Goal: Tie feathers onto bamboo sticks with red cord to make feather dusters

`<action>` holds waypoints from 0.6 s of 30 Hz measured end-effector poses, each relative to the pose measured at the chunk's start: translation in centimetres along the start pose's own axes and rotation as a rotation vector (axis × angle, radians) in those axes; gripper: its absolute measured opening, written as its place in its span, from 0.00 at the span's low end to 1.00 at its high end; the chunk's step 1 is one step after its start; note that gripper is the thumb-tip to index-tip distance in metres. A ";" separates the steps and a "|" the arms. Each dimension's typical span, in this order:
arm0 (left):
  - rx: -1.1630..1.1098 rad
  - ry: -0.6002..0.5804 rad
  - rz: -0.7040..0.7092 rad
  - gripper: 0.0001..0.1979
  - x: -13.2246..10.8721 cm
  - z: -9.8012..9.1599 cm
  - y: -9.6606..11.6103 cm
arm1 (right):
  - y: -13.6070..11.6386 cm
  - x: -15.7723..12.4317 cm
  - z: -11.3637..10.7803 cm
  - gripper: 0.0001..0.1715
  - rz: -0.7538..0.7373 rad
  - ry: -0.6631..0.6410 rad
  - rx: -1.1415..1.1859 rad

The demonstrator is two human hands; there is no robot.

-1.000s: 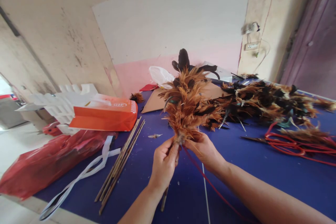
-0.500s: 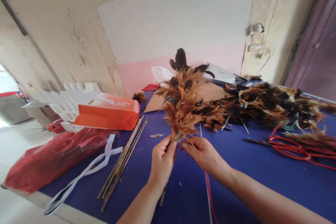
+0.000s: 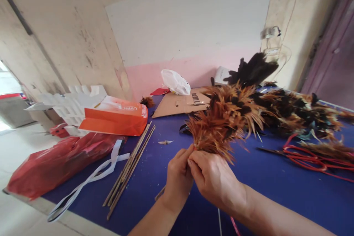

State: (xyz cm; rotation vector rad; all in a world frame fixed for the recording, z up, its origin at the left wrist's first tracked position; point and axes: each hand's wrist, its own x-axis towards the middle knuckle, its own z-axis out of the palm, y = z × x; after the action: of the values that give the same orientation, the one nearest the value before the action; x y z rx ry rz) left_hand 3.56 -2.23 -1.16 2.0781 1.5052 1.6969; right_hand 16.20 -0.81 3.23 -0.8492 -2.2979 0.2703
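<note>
A half-made feather duster [image 3: 226, 116] of brown and black feathers on a thin stick leans up and to the right over the blue table [image 3: 290, 188]. My left hand [image 3: 178, 177] is closed round its stick just below the feathers. My right hand [image 3: 212, 179] pinches at the base of the feathers, its fingertips touching the left hand's. A red cord [image 3: 234, 225] trails out from under my right wrist. The stick's lower end [image 3: 160, 193] pokes out below my left hand.
A heap of loose feathers [image 3: 298, 112] and coiled red cord [image 3: 312, 155] lie at the right. A bundle of thin sticks [image 3: 129, 169] and a white strap [image 3: 91, 179] lie at the left, by an orange bag [image 3: 116, 120] and a red plastic bag [image 3: 55, 164]. Cardboard [image 3: 179, 104] sits behind.
The duster has swung from upright to leaning right. My hands have come closer together at the feather base, and the right hand now covers the cord.
</note>
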 end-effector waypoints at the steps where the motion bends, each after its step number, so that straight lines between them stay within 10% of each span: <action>1: -0.003 -0.004 0.011 0.13 -0.1 0.1 0.2 | 0.0 0.1 -0.1 0.14 0.016 -0.003 -0.009; 18: -0.067 -0.056 -0.030 0.08 -0.2 0.9 1.6 | 1.4 1.2 -1.2 0.14 0.166 0.000 0.161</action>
State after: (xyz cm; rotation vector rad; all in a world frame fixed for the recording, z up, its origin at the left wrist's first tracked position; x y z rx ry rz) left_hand 5.28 -2.75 -0.74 2.0418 1.4363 1.6403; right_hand 16.97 0.96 4.24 -0.9568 -2.1746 0.5216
